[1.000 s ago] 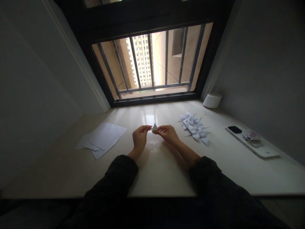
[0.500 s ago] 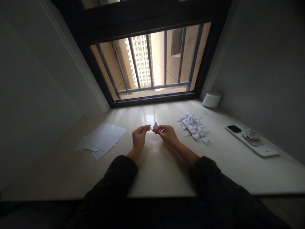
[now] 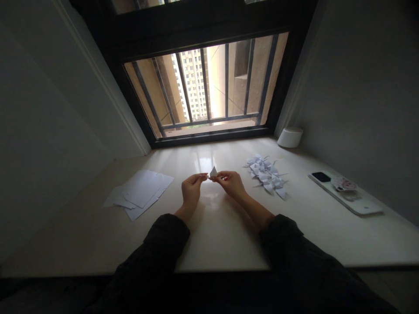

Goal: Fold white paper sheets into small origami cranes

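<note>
A small folded white paper [image 3: 213, 171], with a pointed flap standing up, is held just above the white sill in front of the window. My right hand [image 3: 231, 183] pinches its lower right part between thumb and fingers. From the other side, my left hand [image 3: 191, 188] closes thumb and fingertips on a thin end of the same paper; the fingers hide most of that end. To the right lies a heap of folded white paper cranes [image 3: 266, 173]. Loose white paper sheets [image 3: 144, 189] overlap one another on the left.
The pale sill [image 3: 222, 244] runs up to a dark-framed window [image 3: 209, 138] with bars outside. On the right lies a white phone [image 3: 362, 205] with a round grip on its back. A white round container [image 3: 290, 137] stands in the far right corner by the wall.
Both hands stay in nearly the same place with the folded paper. My left fingertips have shifted very slightly; the cranes and sheets lie as before.
</note>
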Demonstrator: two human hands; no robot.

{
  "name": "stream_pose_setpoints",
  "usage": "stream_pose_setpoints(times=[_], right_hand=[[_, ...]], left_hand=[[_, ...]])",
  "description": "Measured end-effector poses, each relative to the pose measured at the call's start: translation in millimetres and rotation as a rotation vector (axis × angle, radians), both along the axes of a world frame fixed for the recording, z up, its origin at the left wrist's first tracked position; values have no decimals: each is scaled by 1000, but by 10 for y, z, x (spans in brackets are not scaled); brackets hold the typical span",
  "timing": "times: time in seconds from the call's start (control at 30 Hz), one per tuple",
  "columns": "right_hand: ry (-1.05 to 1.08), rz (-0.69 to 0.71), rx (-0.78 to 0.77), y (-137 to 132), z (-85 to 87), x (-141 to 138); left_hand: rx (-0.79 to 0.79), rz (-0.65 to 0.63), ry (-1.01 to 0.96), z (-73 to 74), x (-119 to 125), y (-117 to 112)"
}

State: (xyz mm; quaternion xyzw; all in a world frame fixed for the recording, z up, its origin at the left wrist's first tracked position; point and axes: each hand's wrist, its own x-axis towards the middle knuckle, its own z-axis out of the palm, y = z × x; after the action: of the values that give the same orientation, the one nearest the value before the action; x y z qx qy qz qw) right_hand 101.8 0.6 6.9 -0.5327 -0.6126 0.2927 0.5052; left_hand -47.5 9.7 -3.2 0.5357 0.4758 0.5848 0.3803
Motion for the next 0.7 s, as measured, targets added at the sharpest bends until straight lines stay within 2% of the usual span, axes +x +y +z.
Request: stream_pose_setpoints(times=[0.47, 0.57, 0.7], right_hand=[[-148, -72, 29, 11, -34, -16], [-71, -32, 6, 27, -45, 10], [146, 63, -74, 71, -87, 47]], left_hand=[[-4, -31, -12, 16, 10, -12], [-36, -55, -32, 35, 4, -8], [-55, -131, -28, 37, 7, -3]])
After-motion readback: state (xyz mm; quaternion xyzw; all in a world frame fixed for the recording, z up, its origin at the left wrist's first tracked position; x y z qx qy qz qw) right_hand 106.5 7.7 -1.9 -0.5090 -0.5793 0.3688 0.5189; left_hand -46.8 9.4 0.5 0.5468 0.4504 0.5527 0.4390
